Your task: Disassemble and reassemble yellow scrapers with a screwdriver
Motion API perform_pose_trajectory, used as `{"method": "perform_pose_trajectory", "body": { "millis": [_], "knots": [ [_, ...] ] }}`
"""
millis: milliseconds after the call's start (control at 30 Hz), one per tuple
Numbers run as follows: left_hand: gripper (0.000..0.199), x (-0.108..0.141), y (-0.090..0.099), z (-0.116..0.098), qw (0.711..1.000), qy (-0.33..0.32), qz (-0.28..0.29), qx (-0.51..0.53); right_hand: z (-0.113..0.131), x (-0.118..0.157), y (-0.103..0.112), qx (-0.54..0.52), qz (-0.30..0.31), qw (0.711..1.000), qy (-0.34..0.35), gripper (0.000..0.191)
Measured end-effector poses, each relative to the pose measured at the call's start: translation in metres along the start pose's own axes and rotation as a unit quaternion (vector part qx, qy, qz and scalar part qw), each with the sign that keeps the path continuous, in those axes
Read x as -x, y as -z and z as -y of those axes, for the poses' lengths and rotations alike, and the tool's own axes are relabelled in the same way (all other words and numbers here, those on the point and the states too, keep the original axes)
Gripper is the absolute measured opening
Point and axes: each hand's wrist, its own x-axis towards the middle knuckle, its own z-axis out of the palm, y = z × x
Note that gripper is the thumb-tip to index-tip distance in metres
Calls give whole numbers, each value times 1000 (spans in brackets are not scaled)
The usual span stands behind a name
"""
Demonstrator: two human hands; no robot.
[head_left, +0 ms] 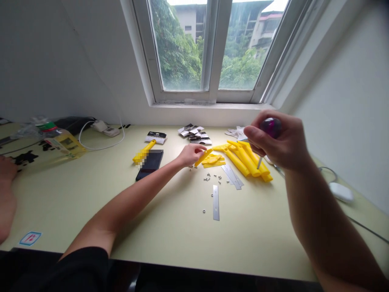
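So: hands apart | right hand (278, 142) clamped on purple-handled screwdriver (270, 127), raised just beside the yellow scraper handles (246, 159) | left hand (191, 155) pinching a yellow handle (203, 157) near that pile | clear plastic bag (36, 129) holding yellow-labelled packet (68, 145), well left of pile

A white computer mouse (340, 192) at right — a black smartphone (149, 165), a plastic bag (33, 130), a window (210, 48) behind.
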Motion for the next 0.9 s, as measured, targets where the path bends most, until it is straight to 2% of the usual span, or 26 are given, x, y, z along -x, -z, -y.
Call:
{"method": "perform_pose_trajectory", "body": {
  "millis": [133,233,400,533,633,700,800,867,900],
  "knots": [
    [26,-47,-15,-11,997,-28,42,-61,1,1,3,4,-8,1000,7,24],
    [20,-66,-26,-7,993,-37,79,-83,2,2,4,9,-13,1000,15,24],
    [13,-70,-39,4,984,-60,96,-134,2,1,5,6,-7,1000,-2,24],
    [16,-59,-34,0,980,-81,54,-171,1,1,5,8,-9,1000,2,24],
    [21,-32,-27,-10,976,-115,23,-185,1,1,6,13,-21,1000,9,25],
    [20,1,-26,-17,968,-161,39,-188,2,1,6,14,-26,999,12,26],
    [23,64,-26,-28,919,-316,103,-211,4,0,6,16,-31,999,21,28],
    [27,104,-27,-34,890,-360,128,-251,5,0,4,17,-31,999,27,30],
    [30,121,-28,-38,883,-361,138,-267,5,0,4,17,-30,999,28,30]
  ]
}}
